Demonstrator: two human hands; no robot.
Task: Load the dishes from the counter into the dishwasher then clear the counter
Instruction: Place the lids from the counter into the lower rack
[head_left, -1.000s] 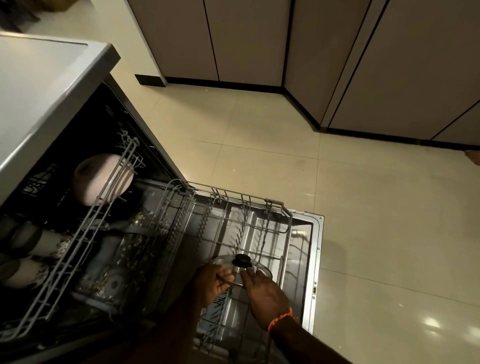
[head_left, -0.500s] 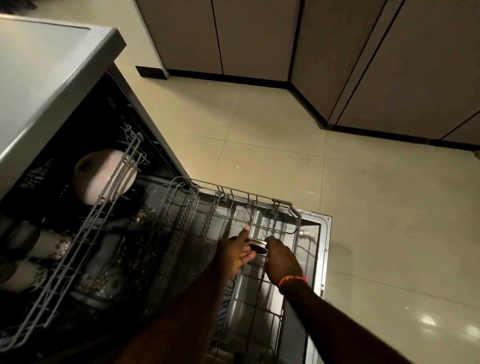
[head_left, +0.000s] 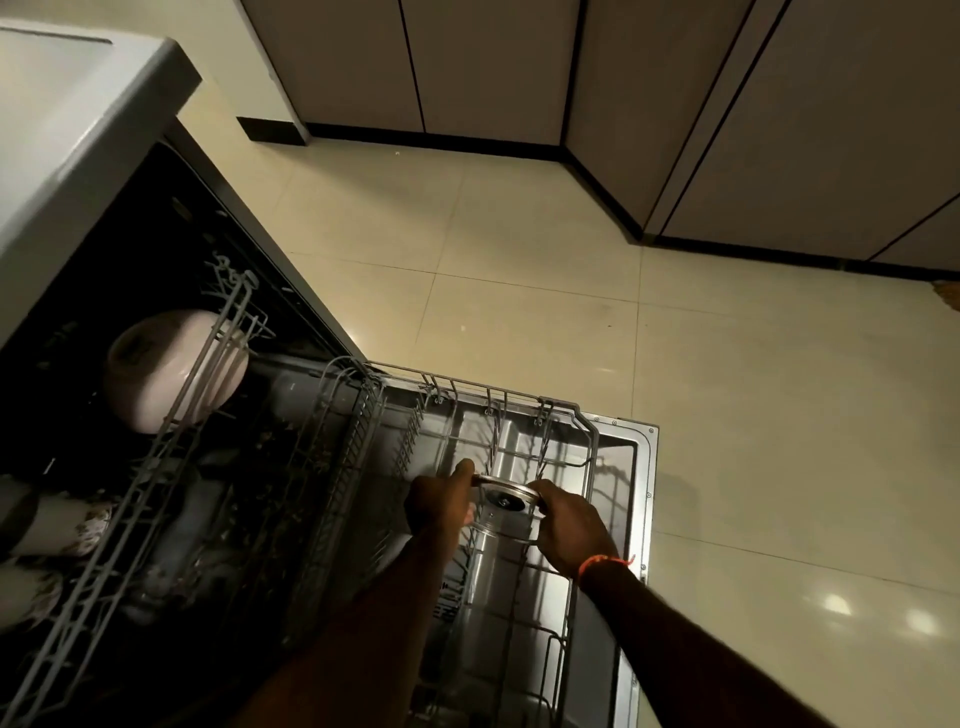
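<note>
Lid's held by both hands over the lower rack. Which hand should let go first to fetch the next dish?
Probably left. The left hand only pinches the lid at its edge; the right hand wraps the other side and could seat it in the lower rack.

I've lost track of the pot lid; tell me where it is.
In the head view, lower centre: the pot lid is held on edge between the left hand and right hand, over the pulled-out lower rack.

Lower rack (head_left: 571, 410) on open door (head_left: 641, 467); upper rack (head_left: 208, 374) w/ bowl (head_left: 156, 374).
</note>
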